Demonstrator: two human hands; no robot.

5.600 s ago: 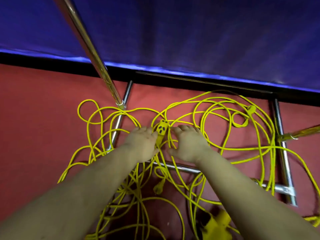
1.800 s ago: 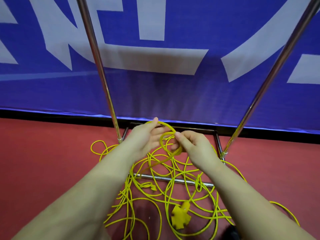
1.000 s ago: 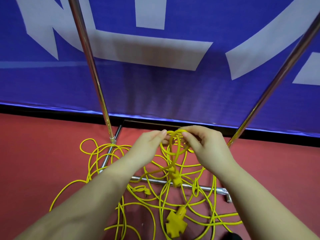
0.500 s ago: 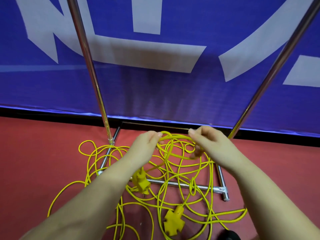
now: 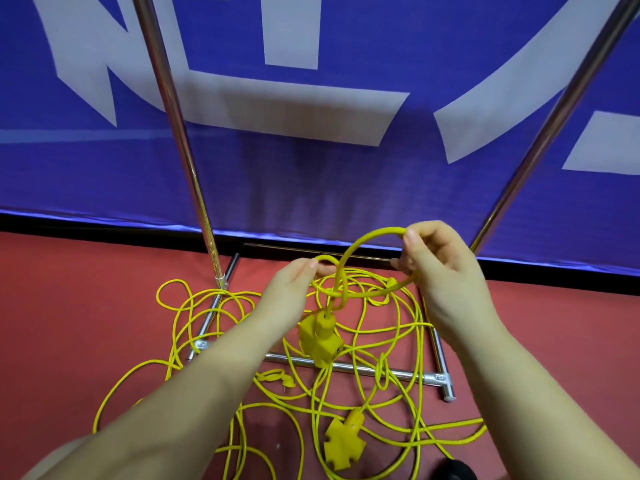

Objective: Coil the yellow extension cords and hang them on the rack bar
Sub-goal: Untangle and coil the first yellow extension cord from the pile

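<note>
Yellow extension cords (image 5: 398, 327) lie tangled on the red floor around the base of a chrome rack. My left hand (image 5: 294, 289) pinches a small bend of cord at its fingertips. My right hand (image 5: 440, 265) grips a raised loop of the same cord (image 5: 367, 237) that arcs between both hands. A yellow socket end (image 5: 320, 337) hangs from that cord below my hands. A second, cross-shaped yellow socket (image 5: 343, 445) lies on the floor near the bottom. The rack's top bar is out of view.
Two chrome rack uprights rise left (image 5: 180, 133) and right (image 5: 554, 123), joined by a low base bar (image 5: 398, 372). A blue banner with white letters (image 5: 311, 116) stands right behind. A dark object (image 5: 453, 471) shows at the bottom edge.
Both hands rose from the floor pile with one cord end. Over the last second my right hand moved right and up, widening the loop, and the socket end now dangles under my hands.
</note>
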